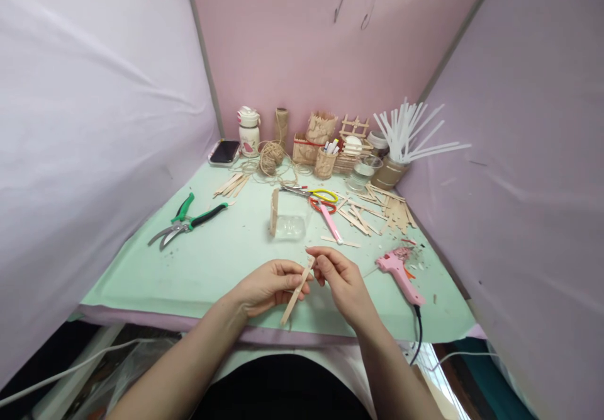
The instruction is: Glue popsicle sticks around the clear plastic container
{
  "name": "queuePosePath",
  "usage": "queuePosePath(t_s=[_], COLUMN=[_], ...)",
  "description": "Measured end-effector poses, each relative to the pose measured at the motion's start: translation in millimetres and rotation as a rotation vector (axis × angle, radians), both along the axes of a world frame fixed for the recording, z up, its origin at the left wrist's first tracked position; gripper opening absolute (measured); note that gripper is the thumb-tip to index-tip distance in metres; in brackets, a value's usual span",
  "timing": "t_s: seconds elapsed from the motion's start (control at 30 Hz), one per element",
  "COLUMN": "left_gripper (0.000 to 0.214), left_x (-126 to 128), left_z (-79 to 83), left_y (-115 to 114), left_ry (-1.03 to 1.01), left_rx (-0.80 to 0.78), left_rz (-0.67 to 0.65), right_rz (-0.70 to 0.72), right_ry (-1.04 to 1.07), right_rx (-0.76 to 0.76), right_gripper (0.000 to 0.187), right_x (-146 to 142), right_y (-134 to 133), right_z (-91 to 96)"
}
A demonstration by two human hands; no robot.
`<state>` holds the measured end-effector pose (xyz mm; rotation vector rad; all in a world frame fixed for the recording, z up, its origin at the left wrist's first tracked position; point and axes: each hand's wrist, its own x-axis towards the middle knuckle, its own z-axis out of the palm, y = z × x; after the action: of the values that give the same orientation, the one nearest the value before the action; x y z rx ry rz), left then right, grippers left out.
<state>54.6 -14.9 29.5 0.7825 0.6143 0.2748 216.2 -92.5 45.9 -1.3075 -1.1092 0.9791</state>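
Observation:
My left hand (276, 284) pinches a flat wooden craft stick (295, 297) between thumb and fingers, and the stick slants with its lower end toward me. At the stick's upper end, my right hand (337, 275) is closed with curled fingers, its fingertips against that end. Just beyond both hands stands a clear container (291, 226) with a wooden piece (274, 212) along its left side. A pink glue gun (401, 275) lies to the right of my right hand, its cord running off the table's front edge.
Green-handled pruning shears (182, 223) lie at left. Scissors (323, 196), a pink cutter (330, 221) and loose craft sticks (358, 215) spread behind the hands. Along the back are twine (271, 155), a bottle (248, 131), a phone (224, 152) and white glue sticks (401, 130).

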Motion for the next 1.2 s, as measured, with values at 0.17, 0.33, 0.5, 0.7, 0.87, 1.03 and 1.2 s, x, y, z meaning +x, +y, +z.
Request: queuePosePath(t_s=[0.17, 0.33, 0.5, 0.7, 0.87, 1.03, 1.2], left_gripper=[0.039, 0.031, 0.027, 0.021, 0.033, 0.029, 0.026], left_x=[0, 0, -4, -8, -9, -8, -12], left_z=[1.5, 0.3, 2.7, 6.6, 9.0, 12.6, 8.6], left_y=[-1, 5, 21, 27, 22, 16, 13], left_ry=[-0.024, -0.075, -0.155, -0.162, -0.251, -0.249, -0.13], left_rx=[0.004, -0.01, -0.092, -0.122, 0.011, 0.235, 0.415], left_rz=[0.022, 0.081, 0.325, 0.47, 0.54, 0.612, 0.681], right_rz=[-0.022, -0.068, -0.071, 0.006, 0.04, 0.03, -0.122], right_ry=[-0.025, -0.132, -0.174, -0.239, -0.268, -0.318, -0.709], right_rx=[-0.006, 0.001, 0.017, 0.011, -0.022, -0.049, -0.085], right_gripper=[0.026, 0.023, 0.023, 0.019, 0.019, 0.022, 0.031], right_x=[1, 1, 1, -3, -9, -9, 31], right_y=[1, 1, -2, -8, -7, -6, -22], right_z=[-1.2, -4.0, -4.9, 1.1, -1.7, -1.7, 5.3])
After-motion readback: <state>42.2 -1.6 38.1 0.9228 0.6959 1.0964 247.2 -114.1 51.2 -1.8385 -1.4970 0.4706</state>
